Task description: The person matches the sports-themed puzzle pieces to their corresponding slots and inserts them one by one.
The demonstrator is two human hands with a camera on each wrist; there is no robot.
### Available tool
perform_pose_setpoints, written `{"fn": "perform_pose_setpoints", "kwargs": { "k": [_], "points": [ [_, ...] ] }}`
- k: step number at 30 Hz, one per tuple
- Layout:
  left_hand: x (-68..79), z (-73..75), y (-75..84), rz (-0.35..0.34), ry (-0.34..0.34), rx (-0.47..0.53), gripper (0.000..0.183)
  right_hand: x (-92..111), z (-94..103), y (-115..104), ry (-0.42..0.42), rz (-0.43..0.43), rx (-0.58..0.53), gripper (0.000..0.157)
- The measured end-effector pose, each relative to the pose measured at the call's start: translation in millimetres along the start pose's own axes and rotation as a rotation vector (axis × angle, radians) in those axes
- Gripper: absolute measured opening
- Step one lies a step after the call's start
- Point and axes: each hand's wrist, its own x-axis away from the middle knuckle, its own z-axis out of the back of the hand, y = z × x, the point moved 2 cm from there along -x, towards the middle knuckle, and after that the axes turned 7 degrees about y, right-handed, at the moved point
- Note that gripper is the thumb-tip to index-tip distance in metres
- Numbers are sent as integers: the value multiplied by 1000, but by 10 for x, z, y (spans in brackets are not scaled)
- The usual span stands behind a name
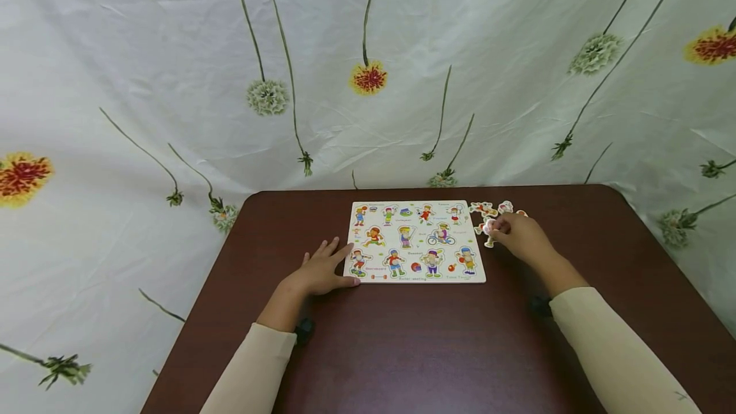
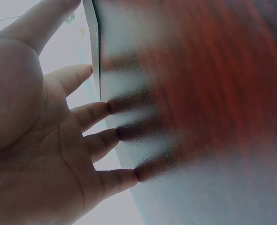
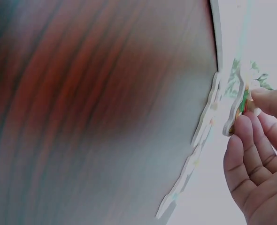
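A white puzzle board (image 1: 391,239) printed with cartoon sports figures lies flat on the dark table. With fingers spread, my left hand (image 1: 319,271) rests at its left edge, thumb and index fingertip touching the rim; in the left wrist view the hand (image 2: 40,126) has its other fingertips on the tabletop. Past the board's right edge, my right hand (image 1: 522,238) pinches a puzzle piece (image 1: 490,232) between thumb and fingers. The right wrist view shows that piece (image 3: 242,103) raised off the table, its printed side partly covered by the fingers.
Several more loose pieces (image 1: 483,208) lie close together at the board's upper right corner, partly behind my right hand. The brown table (image 1: 425,344) has rounded far corners, and a white flowered cloth (image 1: 322,133) hangs behind its far edge.
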Motion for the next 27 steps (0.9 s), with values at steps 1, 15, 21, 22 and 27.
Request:
{"fn": "perform_pose_setpoints", "kwargs": {
  "k": [1,15,21,22,27],
  "points": [
    [-1,1,1,1,1,1,90,-3,-11,-19,6,2,-5,14],
    [-6,18,16,-4,4,-2,89,-83,-227,-417,-30,-20,-57,17],
    [-5,16,25,-2,3,-9,89,-107,-365,-646,-32,0,-121,11],
    [-4,16,26,-2,3,-9,89,-111,-383,-682,-37,1,-131,11],
    [-2,8,20,-4,1,-11,89,-150,-487,-866,-79,2,-154,14]
  ]
}}
